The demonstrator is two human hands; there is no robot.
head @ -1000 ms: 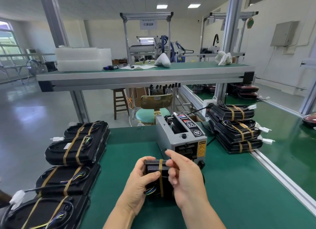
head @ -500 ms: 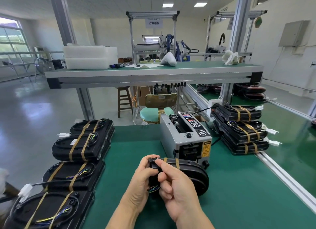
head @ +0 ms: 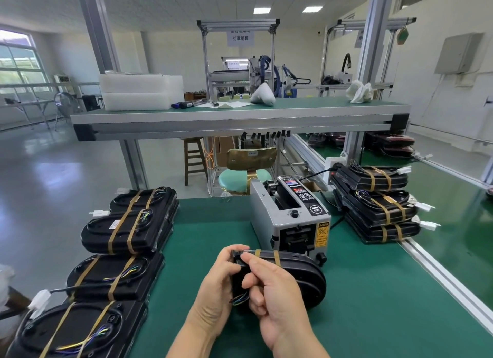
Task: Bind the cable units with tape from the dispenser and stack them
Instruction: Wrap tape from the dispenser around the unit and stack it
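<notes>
l hand point(head: 218, 285) + r hand point(head: 277, 296) round taped cable unit point(head: 302, 273), by dispenser point(head: 266, 213)

A raised shelf point(head: 306, 105) with a green top carries 2 stacked white foam blocks point(head: 136, 92) at its left, dark markers point(head: 184, 105) just beside them, a white cone-shaped cover point(head: 262, 96) near the middle and a crumpled white cloth point(head: 360, 92) farther right. Below stand a wooden stool point(head: 194, 157) and a teal-seated chair point(head: 244, 177). A grey box point(head: 458, 53) hangs on the right wall.

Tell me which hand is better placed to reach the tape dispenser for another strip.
Probably the right hand. The tape dispenser stands just beyond the cable unit, toward the right, while the left hand wraps the unit's near end and could steady it.
</notes>
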